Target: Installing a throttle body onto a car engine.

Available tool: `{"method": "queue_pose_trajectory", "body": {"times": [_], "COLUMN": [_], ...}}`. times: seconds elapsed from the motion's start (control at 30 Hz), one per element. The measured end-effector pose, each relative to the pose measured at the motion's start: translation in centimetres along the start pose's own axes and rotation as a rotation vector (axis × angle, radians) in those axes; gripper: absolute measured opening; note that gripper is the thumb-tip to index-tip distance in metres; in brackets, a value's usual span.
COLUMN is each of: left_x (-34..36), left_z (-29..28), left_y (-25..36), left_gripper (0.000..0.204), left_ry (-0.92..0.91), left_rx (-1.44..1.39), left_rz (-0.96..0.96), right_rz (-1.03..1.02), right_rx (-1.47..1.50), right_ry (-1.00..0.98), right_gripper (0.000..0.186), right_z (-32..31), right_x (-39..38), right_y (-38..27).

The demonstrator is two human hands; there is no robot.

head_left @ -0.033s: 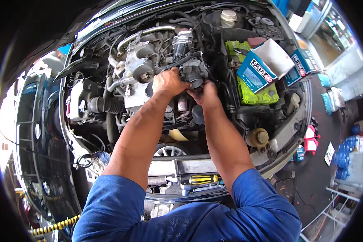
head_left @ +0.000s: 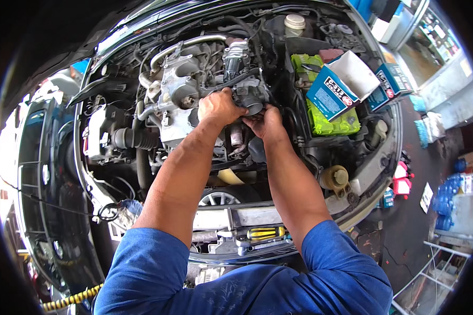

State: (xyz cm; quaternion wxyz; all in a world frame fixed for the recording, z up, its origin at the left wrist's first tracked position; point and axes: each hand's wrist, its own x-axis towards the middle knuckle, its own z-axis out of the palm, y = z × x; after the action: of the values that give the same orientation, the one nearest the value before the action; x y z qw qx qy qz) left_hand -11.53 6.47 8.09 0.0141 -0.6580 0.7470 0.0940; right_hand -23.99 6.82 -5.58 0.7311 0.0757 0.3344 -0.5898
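Note:
Both my arms reach into an open engine bay. My left hand is closed against the left side of a round-mouthed metal intake part, with its thumb at the rim. From the lower right, my right hand has its fingers curled in under the same rim; its fingertips are partly hidden. A black hose runs just above the left hand. The grey engine cover lies to the left of the hands, and a pinkish cylindrical part sits below them.
An open blue-and-white box rests on the yellow-green battery at right, beside a second box. A yellow-handled screwdriver lies at the front beam. A round-capped reservoir stands by my right forearm.
The view has shifted very slightly. Both hands hold the same place on the intake part.

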Motion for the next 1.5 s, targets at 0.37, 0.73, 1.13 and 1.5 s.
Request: {"method": "queue_pose_trajectory", "body": {"times": [0.37, 0.73, 1.13, 1.5], "left_x": [-1.4, -2.1, -3.0, -3.0], "left_z": [1.1, 2.0, 1.8, 3.3], "left_y": [-3.6, -5.2, -16.1, -16.6], "left_gripper": [0.031, 0.026, 0.041, 0.047], "left_ry": [0.098, 0.060, 0.656, 0.582], "left_rx": [-0.018, -0.012, -0.307, -0.373], "left_rz": [0.491, 0.798, 0.154, -0.039], "right_rz": [-0.749, -0.843, -0.769, -1.128], "right_rx": [-1.056, -1.796, -1.942, -2.235], "right_ry": [0.040, -0.051, 0.108, 0.083], "right_gripper": [0.022, 0.025, 0.025, 0.021], "right_z": [2.8, 5.2, 2.7, 0.7], "right_x": [-9.1, -12.3, -9.9, -5.0], "right_y": [1.4, 1.0, 1.0, 3.2]}}
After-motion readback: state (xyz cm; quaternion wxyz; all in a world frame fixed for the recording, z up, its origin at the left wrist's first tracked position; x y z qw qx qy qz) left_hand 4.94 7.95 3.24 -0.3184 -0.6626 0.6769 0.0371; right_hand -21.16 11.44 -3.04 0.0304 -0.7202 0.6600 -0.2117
